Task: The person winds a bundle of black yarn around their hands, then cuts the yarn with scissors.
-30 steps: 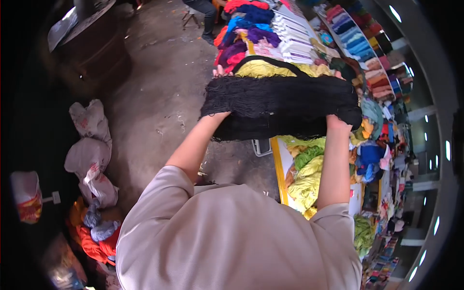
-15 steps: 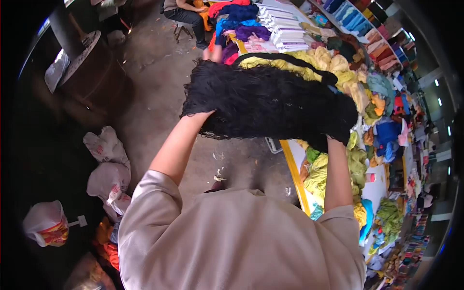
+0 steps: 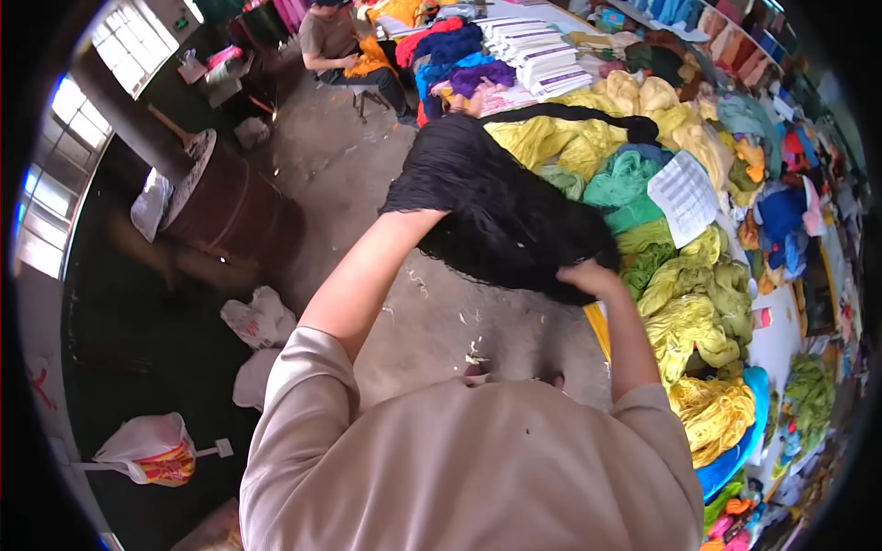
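Note:
A large bundle of fine black yarn hangs stretched between my two hands, over the floor beside the table. My left hand is sunk in its left end; the yarn covers most of the fingers, and only the wrist and back of the hand show. At the lower right end, my right hand is closed on the strands, its knuckles showing. A narrow black skein lies across the yellow yarn just beyond the bundle.
Green yarn, olive yarn and a printed paper sheet lie on the table at right. Stacked white packets stand farther back. A seated person handles orange yarn. A rusty drum and white bags are at left.
The black bundle has gone from nearly level to slanting down rightward. My right hand has moved left and come into sight on the yarn. The view has shifted, showing more windows.

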### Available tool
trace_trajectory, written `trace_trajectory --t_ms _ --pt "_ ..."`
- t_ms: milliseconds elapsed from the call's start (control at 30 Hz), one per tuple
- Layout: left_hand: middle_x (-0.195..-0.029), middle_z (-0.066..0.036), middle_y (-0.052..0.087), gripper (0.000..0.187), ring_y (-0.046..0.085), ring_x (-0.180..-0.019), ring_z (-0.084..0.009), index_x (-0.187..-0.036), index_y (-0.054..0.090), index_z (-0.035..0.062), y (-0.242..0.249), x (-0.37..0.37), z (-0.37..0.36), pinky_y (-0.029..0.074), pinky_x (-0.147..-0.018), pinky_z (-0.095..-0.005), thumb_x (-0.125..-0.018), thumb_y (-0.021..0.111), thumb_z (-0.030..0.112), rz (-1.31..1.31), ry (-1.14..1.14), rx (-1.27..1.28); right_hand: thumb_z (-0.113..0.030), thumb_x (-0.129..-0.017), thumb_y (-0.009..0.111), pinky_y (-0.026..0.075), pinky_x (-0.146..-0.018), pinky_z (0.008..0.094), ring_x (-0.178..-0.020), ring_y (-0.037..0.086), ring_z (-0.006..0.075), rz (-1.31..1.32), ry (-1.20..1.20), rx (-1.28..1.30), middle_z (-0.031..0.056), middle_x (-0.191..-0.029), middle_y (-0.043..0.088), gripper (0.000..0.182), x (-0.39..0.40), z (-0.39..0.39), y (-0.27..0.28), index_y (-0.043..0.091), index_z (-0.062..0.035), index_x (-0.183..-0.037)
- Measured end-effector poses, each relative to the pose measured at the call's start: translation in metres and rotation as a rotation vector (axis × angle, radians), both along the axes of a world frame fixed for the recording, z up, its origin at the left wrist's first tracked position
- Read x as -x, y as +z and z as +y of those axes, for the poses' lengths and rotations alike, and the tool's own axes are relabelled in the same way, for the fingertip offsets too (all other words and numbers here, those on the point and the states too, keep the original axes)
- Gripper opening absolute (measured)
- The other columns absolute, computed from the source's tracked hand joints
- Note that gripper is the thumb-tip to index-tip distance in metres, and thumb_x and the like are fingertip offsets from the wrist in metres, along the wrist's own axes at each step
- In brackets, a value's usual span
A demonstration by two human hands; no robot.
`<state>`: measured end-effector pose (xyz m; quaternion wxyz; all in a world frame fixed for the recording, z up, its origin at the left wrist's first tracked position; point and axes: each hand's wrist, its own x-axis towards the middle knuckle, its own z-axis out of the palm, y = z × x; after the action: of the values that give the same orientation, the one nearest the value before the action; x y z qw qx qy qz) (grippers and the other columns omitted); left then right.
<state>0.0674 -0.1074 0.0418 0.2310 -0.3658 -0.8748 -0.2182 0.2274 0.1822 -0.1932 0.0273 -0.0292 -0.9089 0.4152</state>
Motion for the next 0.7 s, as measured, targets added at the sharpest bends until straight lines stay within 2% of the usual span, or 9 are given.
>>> trace_trajectory --t_ms 33,100,167,233,333,400,433,500,700 --pt "-0.15 -0.023 0.039 0.073 0.035 -0.142 -0.0351 -0.151 0.029 0.0054 -0.004 0.001 0.016 0.029 -0.115 -0.0441 -0.088 0.057 0.027 0.101 0.009 0.03 -0.024 -0.08 0.072 0.049 -0.095 0.0345 -0.102 0.066 0.0271 -0.361 0.316 -0.084 0.0076 -0.109 0.071 0.038 -0.004 -0.014 0.052 0.069 -0.0036 -0.113" --pt "-0.151 -0.027 0.036 0.078 0.037 -0.141 -0.037 -0.151 0.031 0.0101 -0.015 -0.002 0.032 0.023 -0.116 -0.0563 -0.084 0.058 0.038 0.179 0.005 0.139 -0.001 -0.088 0.061 0.052 -0.073 0.0267 -0.076 0.065 0.0155 -0.152 0.096 0.579 0.0057 -0.089 0.071 0.007 -0.017 -0.052 0.087 0.067 -0.002 -0.089" --pt "-0.15 -0.026 0.037 0.071 0.036 -0.142 -0.0349 -0.151 0.032 0.0102 -0.024 -0.007 0.048 0.025 -0.116 -0.0532 -0.087 0.054 0.033 0.218 0.037 0.275 -0.002 -0.083 0.066 0.052 -0.087 0.0324 -0.096 0.066 0.021 0.32 -0.102 0.856 0.0127 -0.109 0.066 0.042 -0.014 -0.074 0.114 0.052 -0.0034 -0.123" --pt "-0.153 -0.023 0.034 0.063 0.035 -0.143 -0.0326 -0.15 0.037 0.0153 -0.01 -0.032 0.066 0.027 -0.116 -0.0511 -0.09 0.05 0.031 0.219 0.125 0.536 -0.022 -0.069 0.085 0.023 -0.117 0.0449 -0.143 0.027 0.0323 0.591 0.057 0.535 0.0183 -0.155 0.023 0.11 -0.012 -0.109 0.168 0.015 -0.007 -0.152" --pt "-0.156 -0.02 0.03 0.062 0.035 -0.142 -0.0333 -0.149 0.04 0.0209 0.004 -0.045 0.063 0.026 -0.116 -0.0523 -0.089 0.058 0.029 0.134 0.098 0.6 -0.014 -0.067 0.087 0.026 -0.116 0.0386 -0.139 0.034 0.0255 0.539 0.051 0.744 0.0143 -0.153 0.03 0.109 0.014 -0.156 0.159 0.019 -0.0055 -0.152" --pt "-0.159 -0.016 0.027 0.059 0.032 -0.143 -0.0332 -0.149 0.04 0.0188 -0.033 -0.021 0.038 0.026 -0.117 -0.0476 -0.093 0.056 0.022 -0.439 -0.794 -0.706 0.005 -0.07 0.076 0.047 -0.099 0.0333 -0.111 0.06 0.0166 0.352 -0.038 1.0 0.0049 -0.122 0.062 0.066 0.017 -0.14 0.173 0.052 -0.0037 -0.131" --pt "-0.16 -0.012 0.027 0.053 0.026 -0.146 -0.0326 -0.149 0.04 0.0172 -0.024 -0.023 0.009 0.025 -0.118 -0.0445 -0.097 0.049 0.02 -0.519 -0.616 -0.507 0.011 -0.071 0.07 0.051 -0.091 0.0301 -0.102 0.063 0.0145 0.365 -0.048 1.072 0.0048 -0.115 0.065 0.06 0.015 -0.127 0.18 0.056 -0.0037 -0.127" --pt "-0.159 -0.011 0.029 0.055 0.022 -0.148 -0.0335 -0.15 0.038 0.0143 -0.039 -0.015 -0.04 0.024 -0.119 -0.044 -0.097 0.049 0.027 0.267 -0.046 0.286 0.004 -0.072 0.07 0.05 -0.09 0.0292 -0.099 0.062 0.0134 0.464 -0.114 0.902 0.0057 -0.112 0.065 0.056 0.005 -0.104 0.207 0.056 -0.0007 -0.125" --pt "-0.161 -0.015 0.022 0.056 0.018 -0.148 -0.0395 -0.146 0.043 0.0151 -0.054 -0.024 -0.089 0.015 -0.121 -0.0481 -0.095 0.05 0.036 0.305 0.012 0.333 0.014 -0.078 0.06 0.049 -0.096 0.0305 -0.106 0.062 0.0182 0.622 -0.243 0.953 0.0075 -0.119 0.063 0.055 -0.025 -0.032 0.213 0.053 -0.0012 -0.131"
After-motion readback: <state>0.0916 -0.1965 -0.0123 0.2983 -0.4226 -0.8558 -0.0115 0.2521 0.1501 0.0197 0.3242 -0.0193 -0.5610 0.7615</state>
